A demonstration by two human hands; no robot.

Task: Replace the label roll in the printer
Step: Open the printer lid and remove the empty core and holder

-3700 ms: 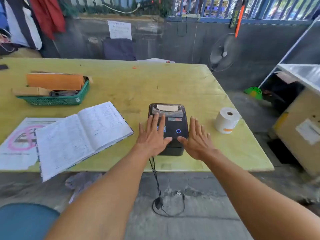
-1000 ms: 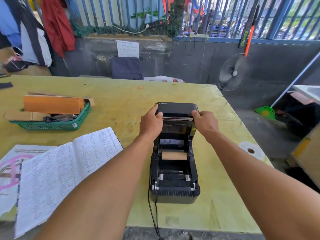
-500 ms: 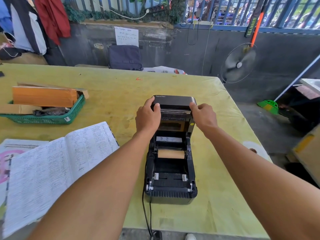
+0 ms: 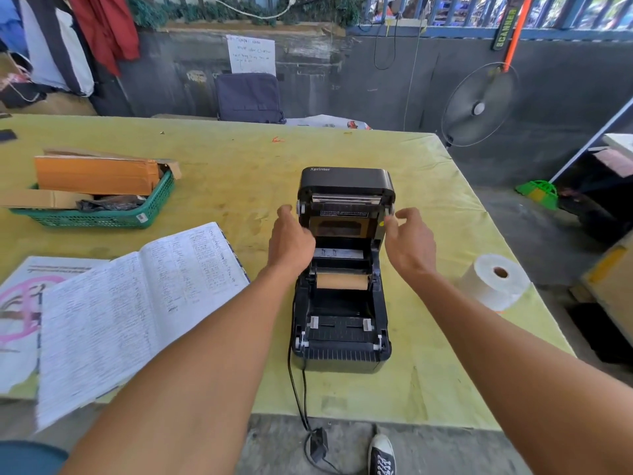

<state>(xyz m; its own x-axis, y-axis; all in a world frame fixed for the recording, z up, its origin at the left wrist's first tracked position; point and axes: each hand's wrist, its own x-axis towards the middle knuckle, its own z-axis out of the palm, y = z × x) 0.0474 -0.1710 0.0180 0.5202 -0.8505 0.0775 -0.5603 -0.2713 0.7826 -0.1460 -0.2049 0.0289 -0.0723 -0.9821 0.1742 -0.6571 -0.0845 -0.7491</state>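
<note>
A black label printer (image 4: 340,337) stands on the yellow-green table near its front edge. Its lid (image 4: 346,186) is swung up and back. An empty brown cardboard core (image 4: 342,281) lies across the open bay. My left hand (image 4: 289,240) hovers just left of the lid, fingers loosely spread and holding nothing. My right hand (image 4: 409,241) hovers just right of the lid, fingers apart and empty. A full white label roll (image 4: 495,282) stands on the table to the right of the printer.
An open handwritten ledger (image 4: 130,303) lies to the left of the printer. A green basket (image 4: 102,216) with cardboard boxes sits at far left. The printer's black cable (image 4: 298,399) drops over the table's front edge. A standing fan (image 4: 479,104) is behind the table's right corner.
Both hands have let go of the raised lid and pulled slightly back to its sides. The lid stays up. Earlier still, the printer was shut with my hands on it.
</note>
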